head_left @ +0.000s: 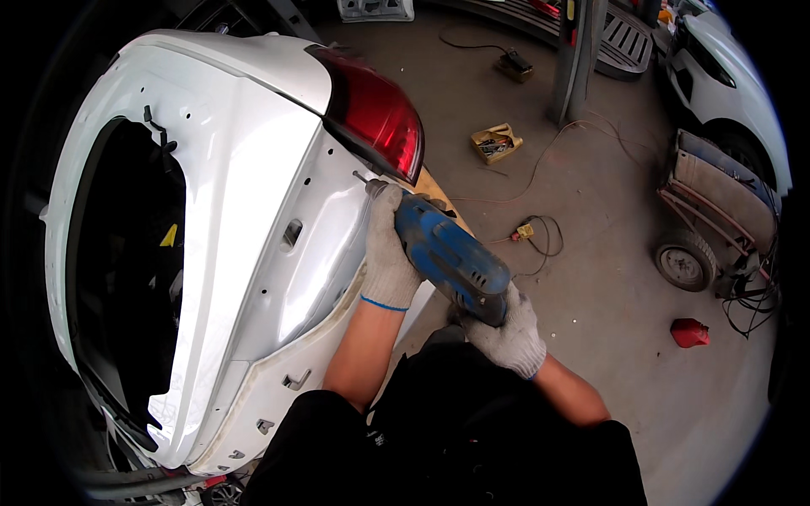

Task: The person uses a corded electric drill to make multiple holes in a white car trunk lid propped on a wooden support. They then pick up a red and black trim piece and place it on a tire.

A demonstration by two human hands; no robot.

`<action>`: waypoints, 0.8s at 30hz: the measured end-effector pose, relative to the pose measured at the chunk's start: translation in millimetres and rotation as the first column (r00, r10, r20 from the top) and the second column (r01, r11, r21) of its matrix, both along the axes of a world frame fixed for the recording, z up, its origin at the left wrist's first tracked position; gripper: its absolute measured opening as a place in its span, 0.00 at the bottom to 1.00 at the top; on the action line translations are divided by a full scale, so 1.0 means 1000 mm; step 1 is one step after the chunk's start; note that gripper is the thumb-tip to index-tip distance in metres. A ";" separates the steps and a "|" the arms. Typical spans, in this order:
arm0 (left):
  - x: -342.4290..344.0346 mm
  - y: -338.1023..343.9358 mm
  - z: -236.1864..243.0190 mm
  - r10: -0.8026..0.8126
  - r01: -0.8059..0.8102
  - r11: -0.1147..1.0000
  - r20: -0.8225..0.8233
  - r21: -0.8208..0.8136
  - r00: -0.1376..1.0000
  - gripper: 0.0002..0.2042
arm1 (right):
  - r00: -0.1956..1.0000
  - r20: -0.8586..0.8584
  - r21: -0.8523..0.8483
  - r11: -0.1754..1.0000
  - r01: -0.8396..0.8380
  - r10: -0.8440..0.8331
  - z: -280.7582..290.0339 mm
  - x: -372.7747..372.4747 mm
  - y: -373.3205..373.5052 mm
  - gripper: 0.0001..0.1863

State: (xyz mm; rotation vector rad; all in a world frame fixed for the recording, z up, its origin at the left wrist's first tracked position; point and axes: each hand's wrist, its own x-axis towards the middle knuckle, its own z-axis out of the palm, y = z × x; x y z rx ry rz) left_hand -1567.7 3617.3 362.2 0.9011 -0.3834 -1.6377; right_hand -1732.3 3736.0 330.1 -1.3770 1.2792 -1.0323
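The left hand [390, 246], in a pale knitted glove with a blue cuff edge, is wrapped around the front of a blue drill [451, 257], just behind the chuck [375, 187]. The right hand [509, 333], gloved too, grips the drill's rear end, its fingers partly hidden by the body. The drill lies slantwise in front of the person, beside the rear corner of a white car body [224, 110], its nose toward the seam below the red tail light [375, 114]. The bit [359, 176] points at the white metal there; whether it touches or stops just short is hard to tell from this angle. Holes dot the panel, and a large dark opening [126, 253] fills its left part, with a yellow piece [169, 235] inside. On the floor [607, 371] to the right are a yellow tray [510, 147] of small tools, a cable [553, 240] with a yellow connector [523, 232] and a red container [690, 333]. A barrow [717, 194] stands near another white car [717, 63] at the far right, and a post [580, 63] rises behind the tray.
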 end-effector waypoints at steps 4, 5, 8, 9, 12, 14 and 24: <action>-0.006 -0.006 -0.002 -0.009 0.009 1.000 -0.034 0.021 0.999 0.23 | 1.000 -0.011 -0.015 1.000 0.010 -0.010 -0.013 -0.004 0.004 0.33; -0.008 -0.005 0.000 -0.004 0.006 0.999 -0.050 0.032 0.999 0.23 | 1.000 0.007 0.021 1.000 -0.005 0.005 -0.004 -0.008 0.000 0.33; -0.014 0.006 0.005 -0.027 0.027 0.999 -0.008 0.026 1.000 0.25 | 0.999 -0.033 -0.024 1.000 -0.011 0.011 -0.001 -0.016 0.006 0.33; -0.019 0.013 0.011 -0.055 0.055 0.998 -0.008 0.009 0.998 0.25 | 0.995 -0.095 -0.059 0.998 -0.024 0.018 0.001 -0.025 0.011 0.33; -0.029 0.050 0.022 -0.107 0.107 0.993 -0.001 -0.047 0.994 0.26 | 0.985 -0.170 -0.147 0.989 -0.033 0.007 0.002 -0.041 0.043 0.34; -0.033 0.079 0.015 -0.122 0.120 0.986 -0.014 -0.119 0.992 0.25 | 0.981 -0.196 -0.193 0.980 -0.045 0.006 -0.014 -0.050 0.070 0.35; -0.008 0.222 0.015 -0.066 0.047 0.968 -0.071 -0.246 0.995 0.26 | 0.948 -0.260 -0.230 0.942 -0.246 0.184 -0.104 -0.065 0.182 0.18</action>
